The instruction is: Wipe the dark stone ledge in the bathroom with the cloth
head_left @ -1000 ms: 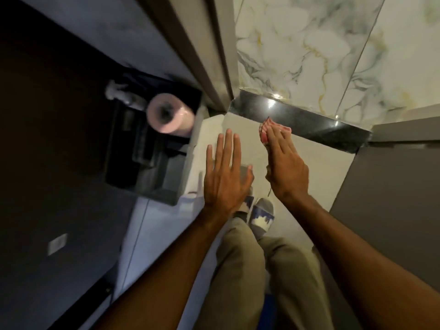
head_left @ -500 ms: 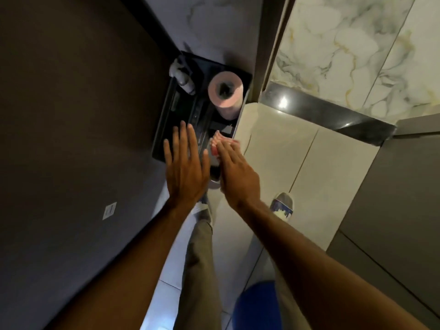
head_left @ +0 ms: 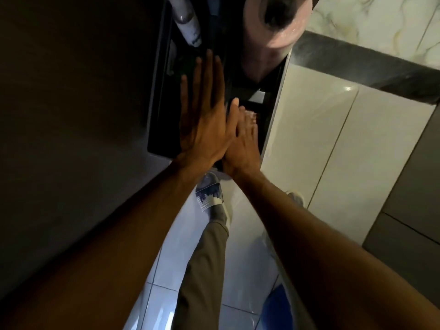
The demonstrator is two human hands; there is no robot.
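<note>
A white bottle (head_left: 188, 27) stands at the back of the dark stone ledge (head_left: 159, 110). The left hand (head_left: 204, 125) lies flat on the ledge, fingers spread. Touching it, the right hand (head_left: 242, 141) presses a pink cloth (head_left: 251, 114) onto the ledge. A pink paper roll (head_left: 278, 25) stands behind.

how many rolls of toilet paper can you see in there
1. A pink toilet paper roll stands at the top of the view, in the dark recessed shelf, right of a white bottle. The hands cover part of the shelf, so another could be hidden.
</note>
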